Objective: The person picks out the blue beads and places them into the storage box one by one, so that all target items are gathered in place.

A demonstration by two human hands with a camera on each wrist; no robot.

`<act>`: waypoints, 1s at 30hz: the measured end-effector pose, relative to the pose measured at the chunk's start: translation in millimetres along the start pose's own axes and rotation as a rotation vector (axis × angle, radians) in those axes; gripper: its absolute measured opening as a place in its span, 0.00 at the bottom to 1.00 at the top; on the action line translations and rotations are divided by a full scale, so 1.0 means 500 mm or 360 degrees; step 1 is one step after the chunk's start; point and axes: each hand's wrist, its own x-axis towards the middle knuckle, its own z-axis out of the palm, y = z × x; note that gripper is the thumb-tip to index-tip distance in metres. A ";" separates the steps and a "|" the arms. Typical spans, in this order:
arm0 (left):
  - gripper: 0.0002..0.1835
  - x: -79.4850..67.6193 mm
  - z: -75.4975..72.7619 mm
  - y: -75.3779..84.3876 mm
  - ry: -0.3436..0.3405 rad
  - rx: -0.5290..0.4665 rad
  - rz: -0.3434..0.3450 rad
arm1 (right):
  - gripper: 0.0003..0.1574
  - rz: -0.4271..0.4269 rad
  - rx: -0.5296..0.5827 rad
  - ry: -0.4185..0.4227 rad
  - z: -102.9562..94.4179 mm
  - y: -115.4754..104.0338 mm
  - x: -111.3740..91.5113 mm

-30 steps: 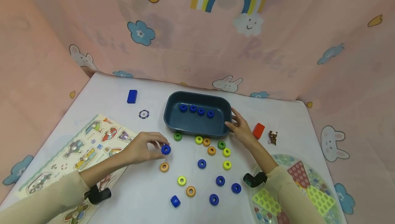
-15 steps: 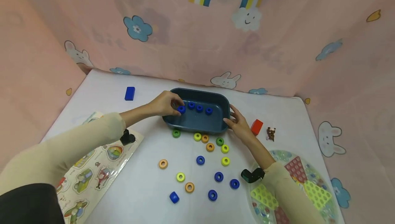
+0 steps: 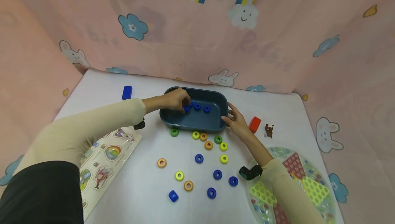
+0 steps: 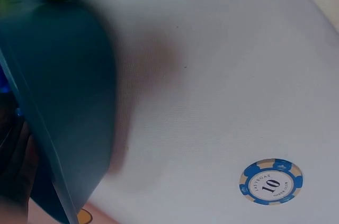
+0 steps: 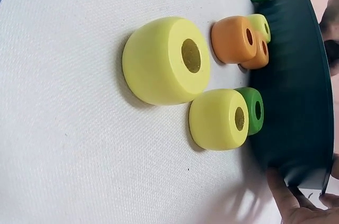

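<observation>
In the head view, my left hand [image 3: 178, 100] reaches over the left rim of a dark blue-grey tray [image 3: 197, 125], its fingers pinching a blue bead [image 3: 186, 108] low inside. Several more blue beads, one of them a bead [image 3: 206, 109] at the right, form a row there; the hand hides part of the row. My right hand [image 3: 237, 124] grips the tray's right end, thumb at the rim and fingers along the outer wall. The right wrist view shows its fingers [image 5: 286, 195] at the tray's corner. The left wrist view has the tray's outer wall [image 4: 69, 91], with the left hand mostly dark.
Loose beads lie before the tray: green [image 3: 174, 132], yellow [image 3: 224, 159], orange [image 3: 188, 185] and blue [image 3: 211, 193]. A sticker puzzle sheet [image 3: 114, 162] lies left, a round patterned mat [image 3: 293, 189] right. Also around: red block [image 3: 254, 124], bear figure [image 3: 269, 131], blue block [image 3: 127, 92], poker chip [image 4: 271, 181].
My left hand has carried a blue bead from the table in front of the tray up and into it, then slightly rightward toward the row. The right hand keeps its hold on the tray.
</observation>
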 end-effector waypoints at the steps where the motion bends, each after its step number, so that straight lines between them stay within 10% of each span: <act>1: 0.19 0.000 -0.002 -0.001 0.0007 -0.0002 0.0002 | 0.43 -0.0005 -0.0002 -0.0004 0.000 -0.002 0.001; 8: 0.17 -0.036 -0.015 0.004 0.0228 -0.0068 0.0096 | 0.43 0.0018 -0.0007 0.0014 0.005 -0.011 0.002; 16: 0.12 -0.171 0.034 0.066 0.0456 -0.0381 0.0095 | 0.43 0.0092 -0.0030 0.0007 0.021 0.007 -0.013; 30: 0.10 -0.342 0.222 0.162 0.0275 -0.0783 -0.0149 | 0.44 0.0026 -0.0015 0.0002 0.003 0.002 -0.007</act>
